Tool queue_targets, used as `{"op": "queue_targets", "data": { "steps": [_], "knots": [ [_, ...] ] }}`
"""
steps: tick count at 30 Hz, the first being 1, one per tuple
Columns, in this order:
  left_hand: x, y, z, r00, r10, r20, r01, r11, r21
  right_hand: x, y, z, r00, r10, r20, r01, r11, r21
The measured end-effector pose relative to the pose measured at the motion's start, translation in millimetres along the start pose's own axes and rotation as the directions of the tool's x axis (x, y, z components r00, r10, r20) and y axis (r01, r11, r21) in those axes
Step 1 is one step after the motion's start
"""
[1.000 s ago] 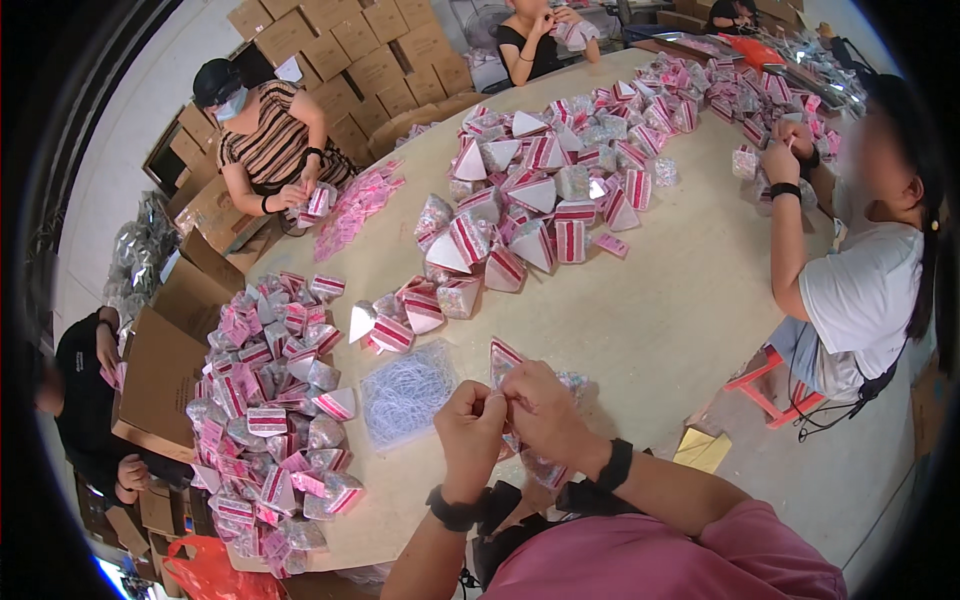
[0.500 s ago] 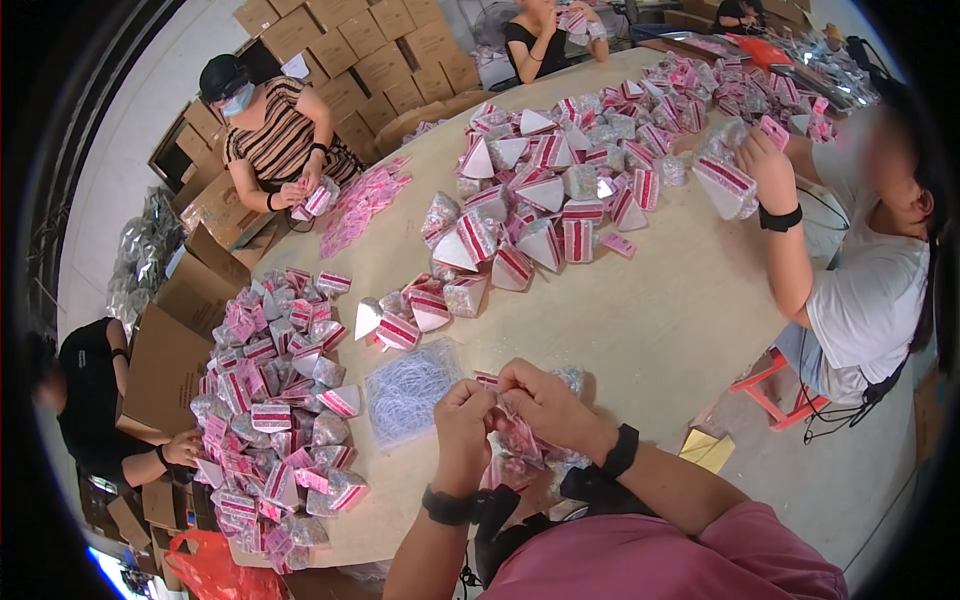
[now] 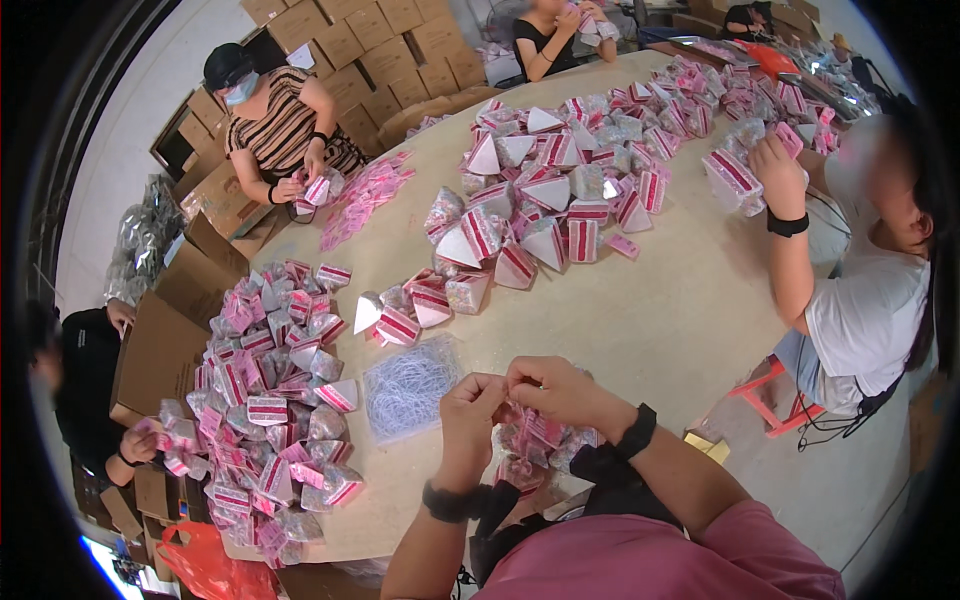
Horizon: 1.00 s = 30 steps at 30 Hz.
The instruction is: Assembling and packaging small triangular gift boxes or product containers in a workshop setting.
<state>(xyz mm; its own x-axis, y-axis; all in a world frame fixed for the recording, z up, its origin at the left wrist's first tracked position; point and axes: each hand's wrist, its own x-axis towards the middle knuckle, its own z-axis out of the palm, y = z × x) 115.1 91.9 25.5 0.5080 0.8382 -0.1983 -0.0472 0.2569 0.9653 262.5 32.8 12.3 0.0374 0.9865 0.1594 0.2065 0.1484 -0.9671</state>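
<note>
My left hand (image 3: 468, 412) and my right hand (image 3: 558, 392) meet at the near edge of the table, fingers pinched together. Whatever lies between the fingertips is too small and hidden to make out. Right under them are several clear-wrapped pink and white packets (image 3: 530, 436), partly covered by my hands and forearms; I cannot tell whether one hangs from my fingers. Just left of my left hand lies a flat clear bag of white shredded filler (image 3: 408, 390).
Cake-slice-shaped packets form a heap on the left (image 3: 268, 410) and a long pile across the middle (image 3: 545, 190). Pink tags (image 3: 365, 200) lie scattered at the far left. Co-workers handle packets around the table (image 3: 650, 330). An open carton (image 3: 160, 355) stands left; a red stool (image 3: 775, 400) stands right.
My hands stay together, with the right hand shifted slightly right. At the left, a co-worker's hand has drawn several packets from the heap toward the carton.
</note>
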Motion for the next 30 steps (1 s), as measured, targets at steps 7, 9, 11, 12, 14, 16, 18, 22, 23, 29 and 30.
{"op": "queue_targets", "data": {
  "steps": [7, 9, 11, 12, 14, 16, 18, 22, 23, 29, 30],
  "knots": [
    [-12.9, 11.7, -6.3, 0.995, -0.003, 0.102, 0.025, 0.974, -0.224, -0.1, -20.2, -4.2, 0.995, -0.051, -0.082, 0.064, 0.985, 0.159],
    [-11.2, 9.8, -6.7, 0.992, 0.079, 0.097, -0.061, 0.983, -0.175, 2.8, -27.0, -4.8, 0.989, -0.105, -0.107, 0.122, 0.978, 0.17],
    [-10.7, 8.5, -3.0, 0.982, 0.162, 0.098, -0.145, 0.977, -0.159, 7.1, -35.2, -7.2, 0.956, -0.257, -0.141, 0.272, 0.957, 0.102],
    [-10.3, 6.0, -0.1, 0.975, 0.2, 0.098, -0.182, 0.969, -0.168, 8.9, -41.3, -8.0, 0.976, -0.186, -0.112, 0.202, 0.966, 0.16],
    [-10.1, 5.4, 2.6, 0.963, 0.242, 0.116, -0.218, 0.958, -0.187, 10.6, -59.7, -10.8, 0.998, -0.045, -0.041, 0.055, 0.963, 0.265],
    [-12.1, 7.9, 4.6, 0.956, 0.249, 0.155, -0.215, 0.954, -0.21, 14.1, -74.1, -17.4, 1.0, 0.025, -0.011, -0.02, 0.935, 0.353],
    [-12.8, 6.8, 3.6, 0.96, 0.247, 0.13, -0.216, 0.953, -0.214, 18.1, -83.9, -21.3, 0.999, 0.05, -0.014, -0.038, 0.889, 0.455],
    [-14.3, 3.7, -6.3, 0.964, 0.231, 0.131, -0.203, 0.959, -0.197, 20.5, -99.1, -29.3, 0.988, -0.023, -0.15, 0.112, 0.782, 0.613],
    [-14.3, 5.6, -7.4, 0.963, 0.233, 0.134, -0.207, 0.961, -0.182, 19.9, -101.8, -32.3, 0.979, -0.048, -0.197, 0.165, 0.755, 0.634],
    [-10.4, -3.9, -14.6, 0.945, 0.251, 0.21, -0.22, 0.962, -0.163, 14.0, -108.7, -39.7, 0.937, -0.155, -0.315, 0.338, 0.64, 0.69],
    [-11.1, -3.4, -13.8, 0.941, 0.264, 0.211, -0.239, 0.961, -0.138, 13.0, -110.4, -40.3, 0.934, -0.158, -0.321, 0.345, 0.64, 0.686]
  ]
}}
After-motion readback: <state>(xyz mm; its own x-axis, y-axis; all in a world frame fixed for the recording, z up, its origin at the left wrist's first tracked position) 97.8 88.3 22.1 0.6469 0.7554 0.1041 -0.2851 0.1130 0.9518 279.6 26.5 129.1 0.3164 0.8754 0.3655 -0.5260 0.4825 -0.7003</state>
